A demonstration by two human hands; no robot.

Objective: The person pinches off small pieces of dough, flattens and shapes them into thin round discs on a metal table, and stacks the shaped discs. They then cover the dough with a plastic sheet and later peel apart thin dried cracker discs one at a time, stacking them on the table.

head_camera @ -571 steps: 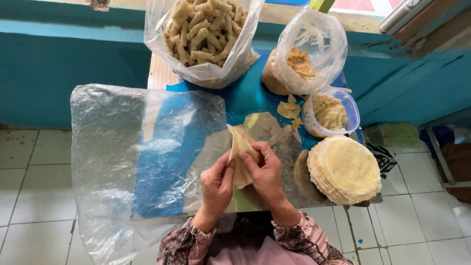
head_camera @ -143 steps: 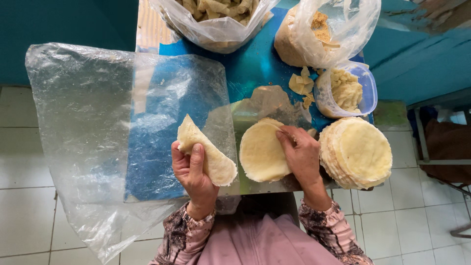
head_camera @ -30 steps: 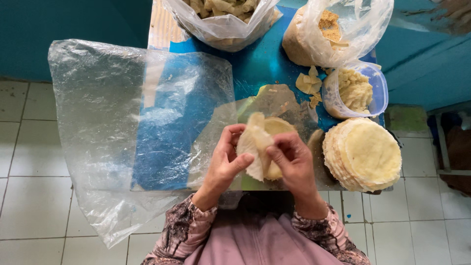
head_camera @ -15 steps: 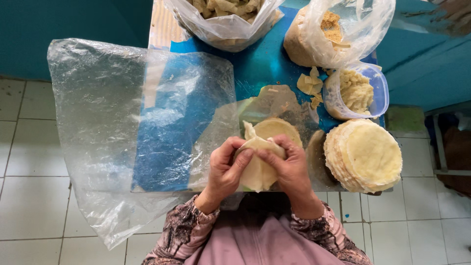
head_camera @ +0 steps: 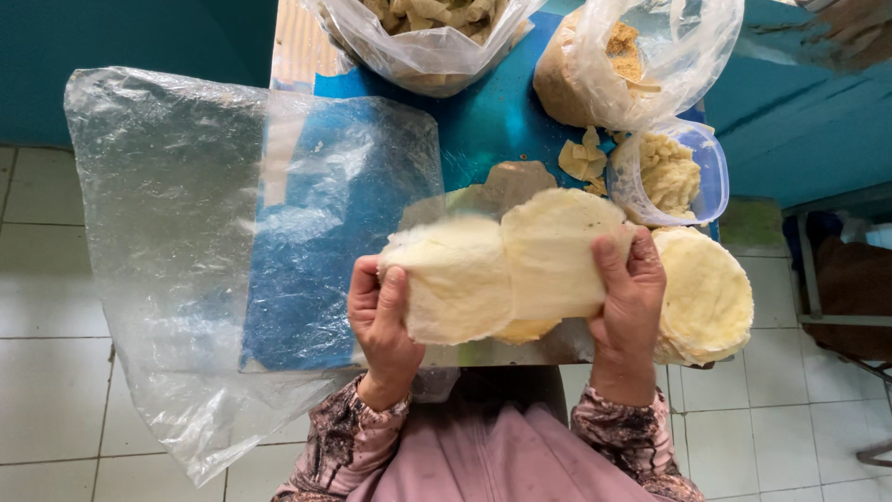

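Nearest the camera, patterned sleeves and a pink garment fill the bottom edge, cut off by the frame. Above them the left hand (head_camera: 379,321) grips one pale round wrapper (head_camera: 455,279) by its left edge, fingers (head_camera: 391,296) curled over the front and the thumb hidden behind. The right hand (head_camera: 627,302) holds a second wrapper (head_camera: 556,251) by its right edge, fingers pressed together on its face. The two sheets overlap at the middle, lifted just above the counter (head_camera: 488,116); a yellower bit peeks out beneath them, and whether it is a third sheet cannot be told.

Just beside the right hand lies a stack of wrappers (head_camera: 708,296), partly covered by that hand. A large clear plastic sheet (head_camera: 214,242) spreads left, hanging off the counter over the tiled floor (head_camera: 51,390).

Farther on, a plastic tub (head_camera: 683,177) holds crumbly pale filling, with loose scraps (head_camera: 583,160) beside it. At the far edge, two clear bags are cut off by the frame: one of pale rolled pieces (head_camera: 423,33), one of brownish crumbs (head_camera: 618,60).
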